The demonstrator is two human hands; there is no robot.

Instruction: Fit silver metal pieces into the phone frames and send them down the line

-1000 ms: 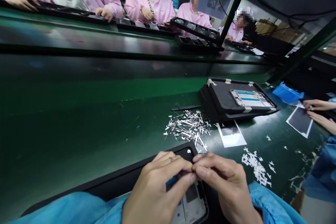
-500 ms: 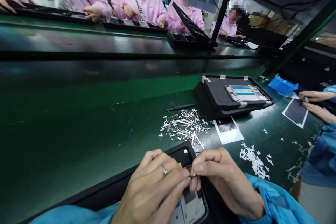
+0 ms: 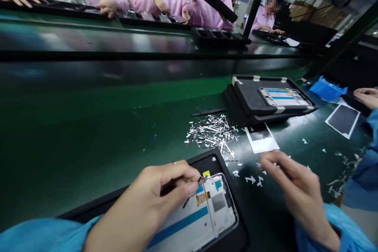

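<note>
Thumb and fingers of my left hand [image 3: 153, 195] pinch a thin black strip [image 3: 186, 202] above a phone frame [image 3: 217, 220]. The frame is silver-white inside, with blue bands, an orange flex cable [image 3: 202, 199] and a yellow tab [image 3: 206, 173] at its edge. It lies in a black foam tray [image 3: 242, 220]; my left hand and forearm cover part of both. Off to the right, my right hand [image 3: 301, 189] hovers over the green bench, fingers pinched together. Whether they hold anything is unclear. Small white scraps [image 3: 250, 180] lie beside it.
A pile of black-and-white strips [image 3: 214, 132] lies beyond the tray, near a striped sheet [image 3: 261, 139]. Stacked black trays [image 3: 248, 98] carry another phone frame [image 3: 285, 97]. A blue bag [image 3: 327, 88] and a co-worker's hand [image 3: 367, 96] are at right. People in pink work across the bench.
My right hand has parted from my left and moved right, over the scraps. The phone frame is more exposed now. Across the bench, a black tray or lid has been lifted higher.
</note>
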